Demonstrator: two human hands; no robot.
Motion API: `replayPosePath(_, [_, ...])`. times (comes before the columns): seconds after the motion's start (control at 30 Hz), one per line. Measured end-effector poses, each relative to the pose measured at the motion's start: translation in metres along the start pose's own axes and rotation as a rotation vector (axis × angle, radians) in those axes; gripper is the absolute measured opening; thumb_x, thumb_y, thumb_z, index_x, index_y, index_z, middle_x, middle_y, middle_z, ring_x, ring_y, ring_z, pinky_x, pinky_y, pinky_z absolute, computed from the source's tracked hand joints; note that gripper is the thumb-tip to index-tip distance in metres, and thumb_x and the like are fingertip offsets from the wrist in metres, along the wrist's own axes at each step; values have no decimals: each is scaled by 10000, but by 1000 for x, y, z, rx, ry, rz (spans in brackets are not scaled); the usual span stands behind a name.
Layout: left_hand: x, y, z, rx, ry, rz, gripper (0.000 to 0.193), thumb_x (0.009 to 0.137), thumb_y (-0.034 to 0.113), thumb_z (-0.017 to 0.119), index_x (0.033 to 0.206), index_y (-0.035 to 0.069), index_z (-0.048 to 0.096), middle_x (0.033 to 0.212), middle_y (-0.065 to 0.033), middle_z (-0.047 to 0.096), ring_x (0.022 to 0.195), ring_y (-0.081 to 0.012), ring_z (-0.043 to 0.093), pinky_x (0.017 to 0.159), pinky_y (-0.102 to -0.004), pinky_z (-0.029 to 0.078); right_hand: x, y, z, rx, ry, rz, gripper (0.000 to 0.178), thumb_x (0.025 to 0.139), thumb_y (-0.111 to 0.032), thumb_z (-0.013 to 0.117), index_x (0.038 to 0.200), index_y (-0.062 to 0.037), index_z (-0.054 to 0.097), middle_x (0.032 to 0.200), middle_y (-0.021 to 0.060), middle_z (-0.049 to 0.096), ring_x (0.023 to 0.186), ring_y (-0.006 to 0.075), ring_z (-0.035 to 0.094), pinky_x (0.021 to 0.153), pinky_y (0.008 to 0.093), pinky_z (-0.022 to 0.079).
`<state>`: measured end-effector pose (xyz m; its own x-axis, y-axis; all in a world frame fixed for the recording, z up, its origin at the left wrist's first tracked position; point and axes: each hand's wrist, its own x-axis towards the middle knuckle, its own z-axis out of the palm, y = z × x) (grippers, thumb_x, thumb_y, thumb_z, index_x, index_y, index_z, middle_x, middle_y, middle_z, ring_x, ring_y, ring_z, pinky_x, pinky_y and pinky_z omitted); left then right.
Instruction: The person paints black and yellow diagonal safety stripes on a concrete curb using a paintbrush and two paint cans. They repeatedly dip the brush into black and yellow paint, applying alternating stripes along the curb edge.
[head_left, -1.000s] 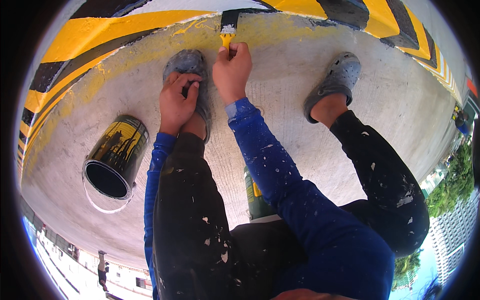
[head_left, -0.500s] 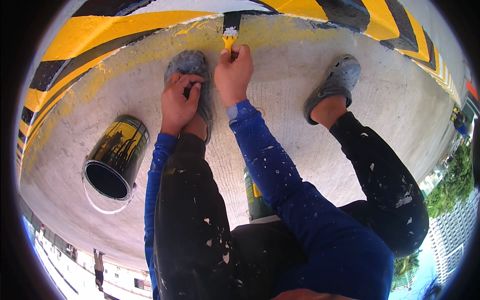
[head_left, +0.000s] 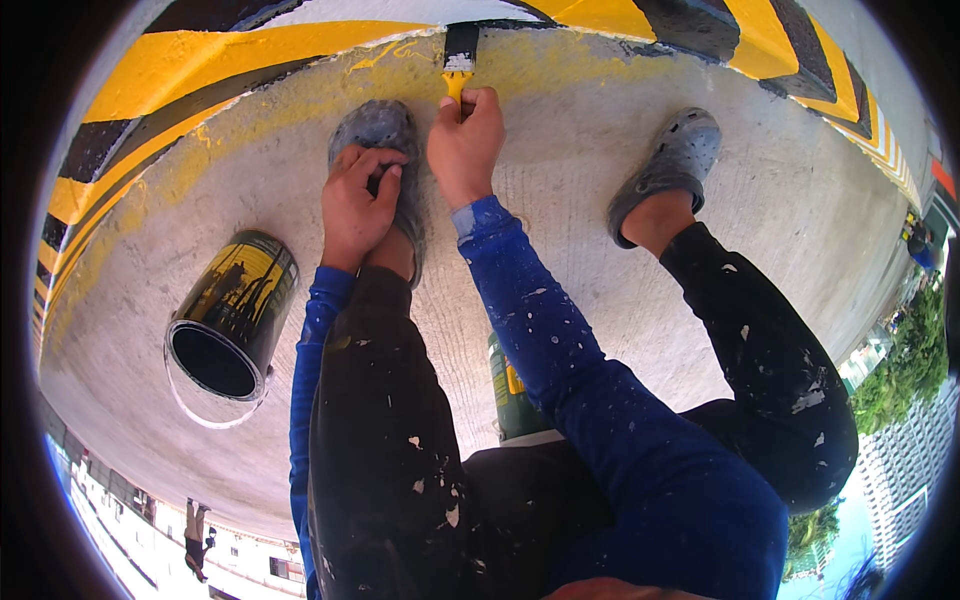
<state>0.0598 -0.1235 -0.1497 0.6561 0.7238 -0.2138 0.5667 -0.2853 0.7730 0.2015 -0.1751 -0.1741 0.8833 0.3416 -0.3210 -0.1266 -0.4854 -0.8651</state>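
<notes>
My right hand (head_left: 466, 148) grips the yellow handle of a paintbrush (head_left: 457, 78). Its bristles, dark with paint, touch the lower edge of the striped curb (head_left: 300, 52), where the curb meets the concrete. My left hand (head_left: 360, 203) rests over the grey clog (head_left: 372, 124) on my left foot, fingers loosely bent and thumb apart, holding nothing. To the left of that foot, a paint can (head_left: 240, 290) streaked with yellow and black stands with its dark mouth showing and its wire handle hanging down.
Yellow paint smears mark the concrete floor (head_left: 560, 180) along the curb. My right foot wears another grey clog (head_left: 668, 165). Beneath my right forearm, a green container (head_left: 513, 395) is partly hidden. Far off at lower left, a person (head_left: 195, 535) stands near a pale building.
My right hand and the brush have shifted very slightly left along the curb's base. The left hand stays put. The distant person has changed posture.
</notes>
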Motion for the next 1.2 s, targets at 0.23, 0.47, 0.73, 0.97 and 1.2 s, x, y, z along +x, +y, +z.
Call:
replayPosePath(0.23, [0,2,-2,-25,-3,-65,141,883,88,719,997,116,797,817,-93,630,790,-283,639,775,-392,523,-4,0,-3,-13,2,-52,112,965,13,648,1018,43,554,897,213,669,804,380,681,728,450,526])
replayPosePath(0.47, [1,3,0,-20,-5,-52,138,884,89,718,995,117,795,828,-92,633,804,-280,646,780,-393,527,0,0,-3,-13,-14,-24,120,960,18,649,1022,41,549,901,217,668,808,393,680,736,455,526])
replayPosePath(0.73, [2,5,1,-29,1,-36,139,883,86,717,995,119,793,825,-92,630,805,-283,644,774,-398,524,5,-3,0,15,-18,-30,120,956,21,648,1022,41,550,895,216,664,801,393,676,736,455,524])
replayPosePath(0.97, [0,2,0,-22,3,-48,142,881,85,716,998,117,792,808,-92,618,810,-287,638,774,-403,522,0,4,-3,-27,-28,-43,129,950,25,655,1024,43,552,907,231,663,822,400,682,742,462,522])
replayPosePath(1.2, [0,2,0,-1,-1,-13,150,902,62,710,1029,91,783,829,-87,609,763,-239,623,738,-359,510,-1,2,-6,-21,-43,-34,131,948,23,658,1020,43,551,911,240,662,825,418,676,738,470,518])
